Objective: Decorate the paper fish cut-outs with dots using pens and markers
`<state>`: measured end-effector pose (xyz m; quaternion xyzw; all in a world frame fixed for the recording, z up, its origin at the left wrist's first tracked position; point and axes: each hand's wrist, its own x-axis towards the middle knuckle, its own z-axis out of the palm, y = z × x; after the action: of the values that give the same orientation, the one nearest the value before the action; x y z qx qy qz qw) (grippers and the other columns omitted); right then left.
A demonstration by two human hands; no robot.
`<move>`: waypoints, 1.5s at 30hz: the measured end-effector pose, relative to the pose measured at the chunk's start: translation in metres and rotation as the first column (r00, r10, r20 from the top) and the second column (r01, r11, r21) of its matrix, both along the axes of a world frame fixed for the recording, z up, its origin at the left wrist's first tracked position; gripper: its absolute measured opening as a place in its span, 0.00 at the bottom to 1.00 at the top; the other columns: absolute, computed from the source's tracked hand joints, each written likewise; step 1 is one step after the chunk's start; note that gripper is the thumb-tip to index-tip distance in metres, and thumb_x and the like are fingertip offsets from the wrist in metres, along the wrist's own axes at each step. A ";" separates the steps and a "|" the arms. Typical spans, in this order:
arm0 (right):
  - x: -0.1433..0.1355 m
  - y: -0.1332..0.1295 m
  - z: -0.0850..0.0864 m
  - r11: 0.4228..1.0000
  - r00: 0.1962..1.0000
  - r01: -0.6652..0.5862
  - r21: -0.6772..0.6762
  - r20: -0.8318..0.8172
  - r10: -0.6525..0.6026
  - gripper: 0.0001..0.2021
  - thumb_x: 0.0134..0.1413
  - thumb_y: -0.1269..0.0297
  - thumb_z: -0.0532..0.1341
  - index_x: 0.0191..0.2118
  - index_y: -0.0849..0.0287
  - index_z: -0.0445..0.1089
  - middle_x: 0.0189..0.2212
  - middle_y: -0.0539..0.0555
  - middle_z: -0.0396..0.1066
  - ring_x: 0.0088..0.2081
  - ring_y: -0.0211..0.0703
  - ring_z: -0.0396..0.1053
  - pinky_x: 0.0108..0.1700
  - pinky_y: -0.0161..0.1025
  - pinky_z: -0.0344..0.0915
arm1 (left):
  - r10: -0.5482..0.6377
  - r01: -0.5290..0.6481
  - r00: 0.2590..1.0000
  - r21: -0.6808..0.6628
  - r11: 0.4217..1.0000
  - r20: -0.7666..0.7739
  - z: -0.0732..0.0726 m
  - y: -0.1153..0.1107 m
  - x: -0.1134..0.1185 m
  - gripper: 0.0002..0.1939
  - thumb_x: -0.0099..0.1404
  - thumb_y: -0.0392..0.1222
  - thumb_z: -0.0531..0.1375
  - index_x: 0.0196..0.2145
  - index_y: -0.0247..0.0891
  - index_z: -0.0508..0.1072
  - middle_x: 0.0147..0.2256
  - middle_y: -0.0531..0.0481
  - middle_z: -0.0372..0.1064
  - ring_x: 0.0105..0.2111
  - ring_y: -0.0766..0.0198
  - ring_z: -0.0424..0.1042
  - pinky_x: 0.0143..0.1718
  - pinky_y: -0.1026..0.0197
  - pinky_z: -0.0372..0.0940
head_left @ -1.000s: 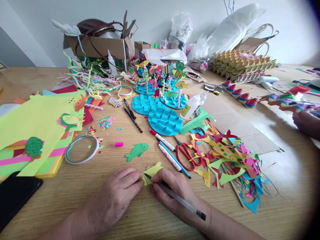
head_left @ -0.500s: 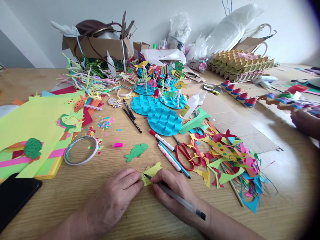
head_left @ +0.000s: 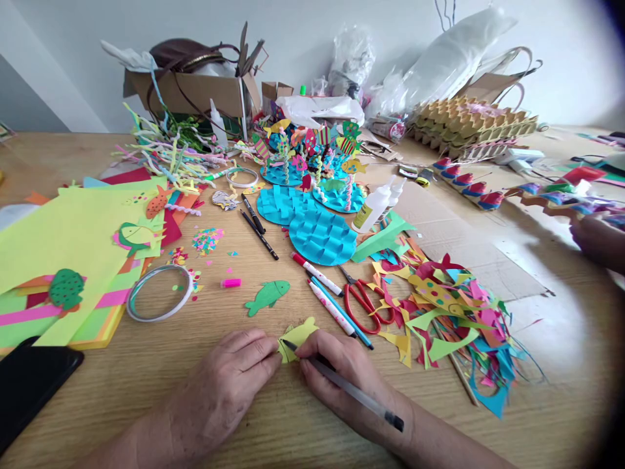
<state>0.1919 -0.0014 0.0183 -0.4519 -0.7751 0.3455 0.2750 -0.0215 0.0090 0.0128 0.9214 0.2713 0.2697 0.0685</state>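
A yellow paper fish (head_left: 303,333) lies flat on the wooden table in front of me, its left end partly under my fingers. My left hand (head_left: 229,371) is closed, fingers together, with the fingertips pressing the fish's left end to the table. A gel pen (head_left: 349,385) with a clear barrel and black end is gripped in my right hand (head_left: 342,374); its tip touches the fish near the head, where dark lines are drawn. Just beyond lies a green paper fish (head_left: 267,297) with a drawn eye and gill line.
Markers (head_left: 332,307) and red-handled scissors (head_left: 364,303) lie right of centre, beside paper scraps (head_left: 459,306). Blue woven paper discs (head_left: 322,238) and glue bottles (head_left: 372,207) stand beyond. Left are tape rolls (head_left: 160,293), yellow paper (head_left: 63,228) and a phone (head_left: 36,384). Another person's hand (head_left: 598,241) holds painted egg carton.
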 end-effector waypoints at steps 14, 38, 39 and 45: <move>0.000 0.000 -0.002 1.000 1.000 -0.007 0.015 -0.026 0.007 0.05 0.53 0.73 0.53 0.32 0.56 0.62 0.24 0.49 0.68 0.24 0.38 0.67 0.27 0.31 0.60 | 0.002 -0.002 1.000 0.018 1.000 0.001 0.000 0.002 0.001 0.20 0.76 0.34 0.41 0.43 0.33 0.73 0.40 0.47 0.73 0.43 0.62 0.70 0.47 0.62 0.66; 0.000 0.000 -0.002 1.000 0.999 -0.020 -0.007 -0.041 0.020 0.05 0.53 0.73 0.53 0.33 0.56 0.63 0.25 0.49 0.68 0.25 0.37 0.67 0.28 0.31 0.60 | 0.004 -0.004 1.000 0.038 0.999 0.009 0.001 0.001 0.001 0.21 0.76 0.34 0.40 0.43 0.34 0.73 0.40 0.48 0.74 0.43 0.63 0.70 0.47 0.63 0.65; 0.000 0.000 -0.002 1.000 0.999 -0.023 -0.007 -0.045 0.022 0.05 0.53 0.73 0.53 0.33 0.56 0.63 0.25 0.49 0.68 0.25 0.37 0.67 0.28 0.31 0.60 | 0.005 -0.006 1.000 0.041 0.999 0.009 0.000 0.001 0.001 0.21 0.76 0.34 0.41 0.43 0.34 0.73 0.40 0.48 0.74 0.43 0.63 0.69 0.47 0.63 0.65; 0.001 0.000 -0.001 1.000 0.999 -0.001 -0.014 -0.041 0.000 0.05 0.53 0.73 0.53 0.33 0.56 0.63 0.25 0.49 0.68 0.25 0.37 0.67 0.28 0.31 0.60 | 0.005 -0.005 1.000 0.059 0.998 0.003 -0.003 0.001 0.000 0.20 0.76 0.34 0.41 0.43 0.34 0.73 0.41 0.49 0.73 0.43 0.63 0.69 0.48 0.63 0.65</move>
<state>0.1925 -0.0012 0.0169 -0.4465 -0.7670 0.3603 0.2873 -0.0219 0.0101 0.0093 0.9219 0.2653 0.2792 0.0412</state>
